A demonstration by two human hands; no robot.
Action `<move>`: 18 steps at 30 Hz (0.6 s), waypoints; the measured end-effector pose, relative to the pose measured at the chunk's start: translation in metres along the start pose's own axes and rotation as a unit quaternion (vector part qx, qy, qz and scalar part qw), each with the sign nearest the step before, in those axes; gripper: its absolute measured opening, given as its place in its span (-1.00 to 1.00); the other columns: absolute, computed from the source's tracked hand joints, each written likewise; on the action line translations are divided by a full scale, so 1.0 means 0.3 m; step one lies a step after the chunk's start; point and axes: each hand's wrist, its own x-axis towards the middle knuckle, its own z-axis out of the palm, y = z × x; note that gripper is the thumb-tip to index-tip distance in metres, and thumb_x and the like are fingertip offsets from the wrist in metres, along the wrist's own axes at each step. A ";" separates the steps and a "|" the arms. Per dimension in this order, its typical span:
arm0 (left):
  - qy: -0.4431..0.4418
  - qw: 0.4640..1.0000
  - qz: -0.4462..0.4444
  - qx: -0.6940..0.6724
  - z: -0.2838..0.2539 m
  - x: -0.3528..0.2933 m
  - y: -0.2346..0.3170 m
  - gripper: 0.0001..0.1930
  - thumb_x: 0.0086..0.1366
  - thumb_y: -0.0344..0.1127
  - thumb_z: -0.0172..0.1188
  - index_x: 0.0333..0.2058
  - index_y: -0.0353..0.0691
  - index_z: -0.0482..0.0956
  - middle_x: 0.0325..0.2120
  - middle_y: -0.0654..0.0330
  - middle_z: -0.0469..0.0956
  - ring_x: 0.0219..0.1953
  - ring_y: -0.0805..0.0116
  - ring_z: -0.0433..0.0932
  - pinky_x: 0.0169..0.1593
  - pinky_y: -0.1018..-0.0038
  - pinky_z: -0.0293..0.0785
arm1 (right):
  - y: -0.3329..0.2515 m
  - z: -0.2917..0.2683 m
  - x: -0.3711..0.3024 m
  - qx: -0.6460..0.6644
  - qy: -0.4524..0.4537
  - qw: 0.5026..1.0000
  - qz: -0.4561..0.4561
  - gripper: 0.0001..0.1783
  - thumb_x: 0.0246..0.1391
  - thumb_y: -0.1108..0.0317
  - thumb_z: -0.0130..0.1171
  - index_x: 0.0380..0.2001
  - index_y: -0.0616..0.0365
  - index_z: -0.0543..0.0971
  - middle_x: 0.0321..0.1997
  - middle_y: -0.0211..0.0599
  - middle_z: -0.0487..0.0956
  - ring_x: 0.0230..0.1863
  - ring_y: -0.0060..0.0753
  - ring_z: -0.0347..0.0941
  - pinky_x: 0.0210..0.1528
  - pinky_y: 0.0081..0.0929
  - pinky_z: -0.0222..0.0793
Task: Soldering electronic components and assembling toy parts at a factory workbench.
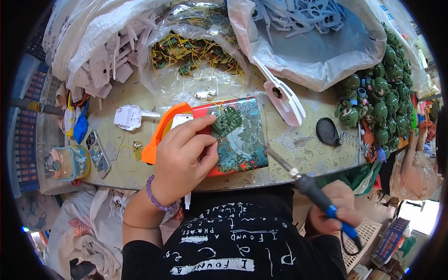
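Note:
My left hand [184, 151] is closed, with thumb and index finger at the left edge of a green circuit board [227, 121]. A thin yellow wire rises from the board, which is over a colourful flat box [247, 140] with a red edge. A white plastic piece [181, 120] shows partly behind my fingers, beside a curved orange plastic part [161, 133]. At the lower right, my right hand [337, 207] is wrapped round the blue and black handle of a soldering iron [312, 189]. Its tip points up and left, near the box's right edge, apart from the board.
Left lie a white casing [128, 116] and a phone [99, 154]. At the back are a clear bag of wired boards [196, 51] and sacks of white parts [105, 65] [308, 70]. Right are a white-and-black part [284, 100], a black round part [328, 131] and green figures [382, 93]. Another person's arm [411, 149] shows far right.

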 end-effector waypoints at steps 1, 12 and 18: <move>0.000 1.000 -0.004 0.001 0.003 0.000 0.003 -0.90 -0.05 -0.57 0.27 -0.49 -0.32 0.55 -0.17 0.08 0.59 -0.37 0.25 0.57 -0.36 0.46 0.49 | 0.001 0.026 0.005 -0.024 -0.005 1.000 -0.009 -0.64 0.18 0.12 0.12 -0.12 0.08 0.31 -0.62 -0.40 0.48 -0.69 -0.44 0.36 -0.69 -0.49 0.23; 0.023 0.999 -0.001 0.039 0.017 -0.004 0.014 -0.87 -0.07 -0.58 0.28 -0.48 -0.31 0.55 -0.21 0.11 0.59 -0.43 0.26 0.54 -0.40 0.47 0.48 | 0.050 0.107 -0.002 0.048 -0.087 0.994 -0.037 -0.62 0.11 0.19 0.24 -0.17 0.18 0.36 -0.48 -0.28 0.52 -0.57 -0.35 0.46 -0.64 -0.49 0.40; 0.013 0.999 -0.003 0.047 0.014 0.002 0.025 -0.87 -0.07 -0.58 0.28 -0.49 -0.32 0.54 -0.21 0.12 0.60 -0.47 0.29 0.53 -0.42 0.47 0.47 | 0.063 0.126 0.005 0.066 -0.112 0.991 -0.039 -0.62 0.07 0.21 0.29 -0.20 0.19 0.39 -0.50 -0.27 0.52 -0.56 -0.35 0.46 -0.64 -0.49 0.42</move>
